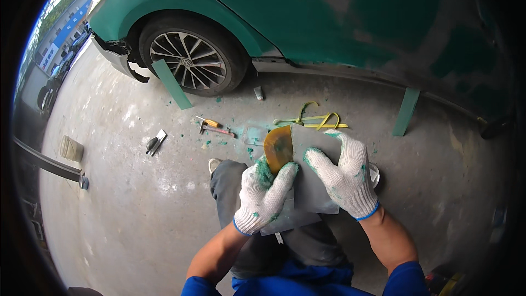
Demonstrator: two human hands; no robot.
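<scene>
Both hands wear white knit gloves smeared with green. My left hand (pixel 264 189) is closed on an amber translucent scraper (pixel 279 148), its thumb along the lower edge. In my right hand (pixel 345 178) is a grey flat rectangular sheet (pixel 312 186), with the thumb across its face and the fingers at its far edge. The two pieces are side by side and seem to touch. Below my left hand a second grey sheet (pixel 290 220) shows over my lap, partly hidden; I cannot tell what supports it.
A green-patched car (pixel 329 16) with a wheel (pixel 189 60) stands ahead. Green strips lean at the wheel (pixel 171 84) and sill (pixel 406 112). A hammer (pixel 216 129), a screwdriver (pixel 208 121), a yellow-green strap (pixel 318 120), a tube (pixel 258 93) and a black-handled tool (pixel 156 142) lie on the floor. A bucket (pixel 71 148) stands left.
</scene>
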